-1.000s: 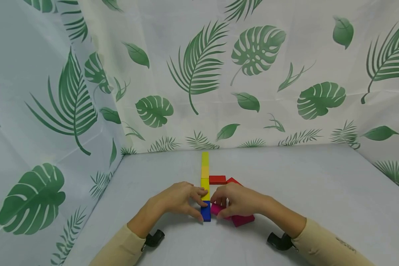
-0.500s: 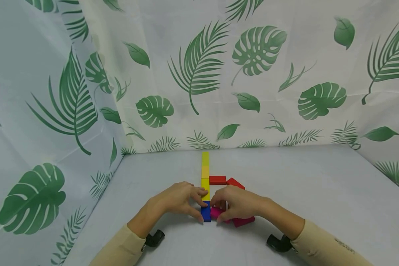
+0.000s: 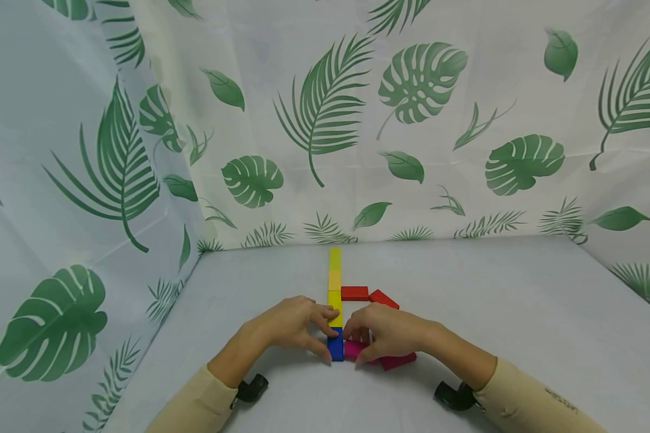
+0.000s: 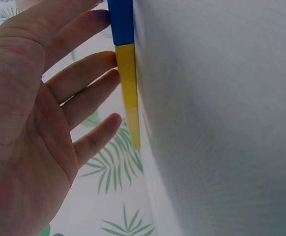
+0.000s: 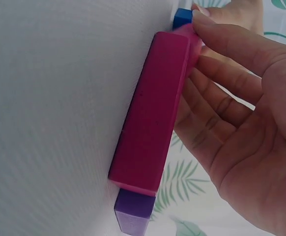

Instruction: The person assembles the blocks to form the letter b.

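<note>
My left hand (image 3: 298,325) lies along the left side of a row of blocks, fingers extended. In the left wrist view its fingertips meet the sides of the blue block (image 4: 122,22) and the yellow block (image 4: 127,73) beyond it. To the right of the blue block (image 3: 335,346), my right hand (image 3: 390,329) pinches a bright pink block (image 3: 353,349) between thumb and fingers. The right wrist view shows this pink block (image 5: 195,49) partly covered by the thumb. A darker pink block (image 5: 150,113) lies at its outer end, with a purple block (image 5: 133,212) past that.
Yellow blocks (image 3: 334,279) run straight away from the blue one. A red block (image 3: 354,293) juts right from the row, and another red block (image 3: 383,298) sits angled beside it. Leaf-patterned cloth (image 3: 325,198) hangs behind the white tabletop (image 3: 493,288).
My right hand has drawn the bright pink block slightly nearer and straightened it beside the blue block. The darker pink block has shifted slightly right. My left hand has stayed in place.
</note>
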Tool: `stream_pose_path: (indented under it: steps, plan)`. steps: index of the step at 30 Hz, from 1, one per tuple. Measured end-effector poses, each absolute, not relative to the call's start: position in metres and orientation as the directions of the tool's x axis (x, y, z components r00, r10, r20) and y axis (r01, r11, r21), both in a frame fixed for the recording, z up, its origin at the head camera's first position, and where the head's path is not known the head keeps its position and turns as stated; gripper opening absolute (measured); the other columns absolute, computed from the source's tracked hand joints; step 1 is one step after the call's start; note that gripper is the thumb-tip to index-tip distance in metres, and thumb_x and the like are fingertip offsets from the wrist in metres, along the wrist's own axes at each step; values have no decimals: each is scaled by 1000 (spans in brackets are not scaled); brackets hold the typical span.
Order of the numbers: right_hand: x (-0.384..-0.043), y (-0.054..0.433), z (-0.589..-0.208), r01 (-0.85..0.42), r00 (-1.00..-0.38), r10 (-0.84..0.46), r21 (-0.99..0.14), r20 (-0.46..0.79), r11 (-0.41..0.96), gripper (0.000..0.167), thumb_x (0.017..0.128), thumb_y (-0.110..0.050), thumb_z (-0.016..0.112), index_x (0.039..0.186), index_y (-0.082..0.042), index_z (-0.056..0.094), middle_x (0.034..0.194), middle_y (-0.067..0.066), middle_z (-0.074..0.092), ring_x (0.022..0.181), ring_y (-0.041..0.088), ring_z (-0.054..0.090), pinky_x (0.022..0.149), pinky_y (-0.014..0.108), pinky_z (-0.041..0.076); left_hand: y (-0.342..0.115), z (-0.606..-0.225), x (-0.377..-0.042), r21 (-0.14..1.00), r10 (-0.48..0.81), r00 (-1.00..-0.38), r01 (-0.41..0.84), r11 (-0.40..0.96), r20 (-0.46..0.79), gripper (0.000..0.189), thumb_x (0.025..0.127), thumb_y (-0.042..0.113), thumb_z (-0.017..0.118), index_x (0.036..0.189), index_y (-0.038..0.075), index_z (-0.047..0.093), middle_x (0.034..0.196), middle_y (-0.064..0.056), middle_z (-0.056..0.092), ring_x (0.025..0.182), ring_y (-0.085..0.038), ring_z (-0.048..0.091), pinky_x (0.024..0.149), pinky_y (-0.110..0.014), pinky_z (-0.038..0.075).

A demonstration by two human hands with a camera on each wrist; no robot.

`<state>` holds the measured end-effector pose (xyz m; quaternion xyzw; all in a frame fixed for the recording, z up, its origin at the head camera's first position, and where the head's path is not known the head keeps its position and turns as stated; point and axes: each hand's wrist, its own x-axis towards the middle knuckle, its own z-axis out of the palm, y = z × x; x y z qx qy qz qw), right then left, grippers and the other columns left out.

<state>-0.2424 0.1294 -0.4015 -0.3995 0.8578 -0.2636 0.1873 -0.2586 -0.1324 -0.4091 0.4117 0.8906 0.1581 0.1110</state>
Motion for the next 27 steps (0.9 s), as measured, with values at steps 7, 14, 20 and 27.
stream_pose_path:
  steps: [7,14,20,27]
  plan:
    - [-243,129,-403,-588,-608,-786,-599,-115,543,38,87,-31,86,122,-20,74,97,-14,70,90,3,64,80,18,56,-132,-409,-258,376,761,-645,688,620,-74,46,77,57,87,118,36,80,149,8,60,143,-7,52,120,-46,43]
    - [-243,129,-403,-598,-601,-790,-588,-119,544,33,89,-31,84,119,-20,76,95,-14,71,88,1,64,80,18,56,-132,-410,-259,372,760,-646,690,621,-71,46,77,57,86,118,37,80,148,9,60,143,-8,52,120,-47,42]
    - [-243,128,-401,-602,-590,-798,-595,-118,533,31,89,-30,84,118,-19,77,97,-14,71,87,-1,63,80,17,56,-132,-410,-259,376,758,-648,685,623,-77,46,78,58,86,118,37,79,148,9,60,144,-7,51,120,-48,41]
    - [-242,128,-403,-599,-586,-801,-602,-120,528,31,89,-30,84,117,-20,77,96,-15,70,86,-1,63,80,17,56,-131,-409,-258,379,758,-648,684,623,-78,45,78,56,86,118,36,79,149,8,60,144,-7,51,120,-48,41]
